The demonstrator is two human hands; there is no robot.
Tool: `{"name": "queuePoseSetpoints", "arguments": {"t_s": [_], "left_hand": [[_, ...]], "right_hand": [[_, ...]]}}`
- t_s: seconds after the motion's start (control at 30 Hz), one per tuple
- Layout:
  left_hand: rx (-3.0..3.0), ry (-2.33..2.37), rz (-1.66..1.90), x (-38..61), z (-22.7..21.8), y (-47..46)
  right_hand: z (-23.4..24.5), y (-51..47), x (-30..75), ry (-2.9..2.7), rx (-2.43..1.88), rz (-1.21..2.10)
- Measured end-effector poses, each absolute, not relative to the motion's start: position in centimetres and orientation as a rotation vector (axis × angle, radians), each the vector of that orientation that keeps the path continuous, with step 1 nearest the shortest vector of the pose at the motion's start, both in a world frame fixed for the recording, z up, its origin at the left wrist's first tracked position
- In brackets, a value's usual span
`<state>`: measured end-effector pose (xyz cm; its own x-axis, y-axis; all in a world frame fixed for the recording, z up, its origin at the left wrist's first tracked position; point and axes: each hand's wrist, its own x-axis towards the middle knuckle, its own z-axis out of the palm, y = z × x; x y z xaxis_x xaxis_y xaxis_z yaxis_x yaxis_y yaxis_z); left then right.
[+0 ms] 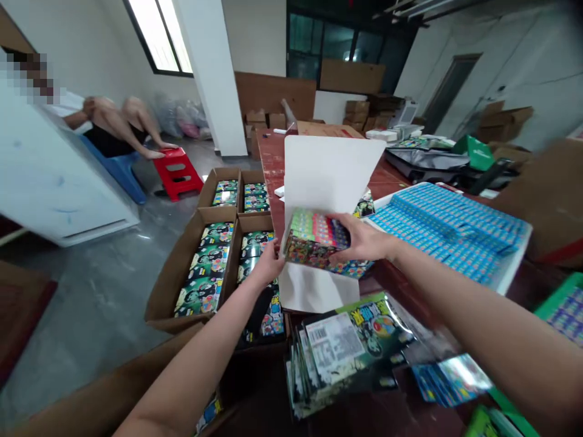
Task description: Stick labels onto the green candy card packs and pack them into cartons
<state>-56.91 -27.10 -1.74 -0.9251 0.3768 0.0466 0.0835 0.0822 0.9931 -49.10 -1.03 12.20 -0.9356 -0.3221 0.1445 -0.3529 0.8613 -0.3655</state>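
An open carton (pixel 325 176) with its white inside facing me stands at the table's near left edge, its tall flap up. My right hand (pixel 364 240) is closed around a block of small multicoloured packets (pixel 316 233), at the carton's opening. At the carton's left side, my left hand (pixel 269 264) grips its edge; some of those fingers are hidden behind it. Below my hands lies a fanned stack of flat printed green-black boxes (pixel 341 346), a barcode label on top. Blue packets (pixel 450 379) lie loose to the right of that stack.
To the left, brown shipping cartons (pixel 157 303) hold rows of printed boxes (pixel 209 267). A white tray (pixel 523 243) of blue packets and a green tray (pixel 576 282) stand right. A person (pixel 109 118) sits far left, feet on a red stool (pixel 178 173).
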Motion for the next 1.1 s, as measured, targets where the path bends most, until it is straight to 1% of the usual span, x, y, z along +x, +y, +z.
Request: {"name": "queuePoseSetpoints", "arguments": {"t_s": [0.1,0.2,0.37,0.47,0.53,0.63,0.73,0.8,0.9,0.97,1.03,1.1], "left_hand": [[0.486,2.173,1.869,-57.1,-2.5,-27.8],[0.545,2.161,1.800,-57.2,-2.8,-28.2],[0.586,2.128,1.733,-57.2,-2.2,-28.6],[0.564,2.022,1.709,-57.0,-1.4,-29.0],[0.470,1.960,1.761,-56.0,-0.9,-29.5],[0.237,2.031,1.953,-52.4,-0.6,-30.5],[-0.029,2.036,2.022,-46.8,-0.9,-32.2],[-0.169,1.909,1.905,-42.9,-1.0,-33.4],[-0.169,1.792,1.711,-38.0,-0.5,-34.8],[-0.067,1.864,1.591,-35.8,-0.1,-35.3],[0.158,2.030,1.429,-34.6,-0.2,-35.4],[0.501,2.219,1.274,-34.1,-1.2,-35.3]], "right_hand": [[8.5,-1.5,-51.8,-3.009,0.602,0.577],[6.2,-1.4,-52.7,-3.006,0.613,0.552],[3.5,-1.2,-53.1,-2.987,0.734,0.245],[2.2,-1.2,-53.1,-3.003,0.745,0.233],[1.9,-1.3,-53.3,-3.042,0.740,0.228],[3.0,-1.4,-53.4,-3.151,0.722,0.206],[6.8,-1.9,-51.3,-3.121,0.639,0.277],[10.2,-2.3,-48.0,-3.003,0.654,0.383],[13.9,-2.5,-41.2,-3.065,0.909,0.571],[14.3,-2.2,-37.3,-3.190,0.941,0.580],[13.2,-1.8,-34.9,-3.288,0.851,0.510],[11.7,-1.8,-34.0,-3.333,0.793,0.427]]}}
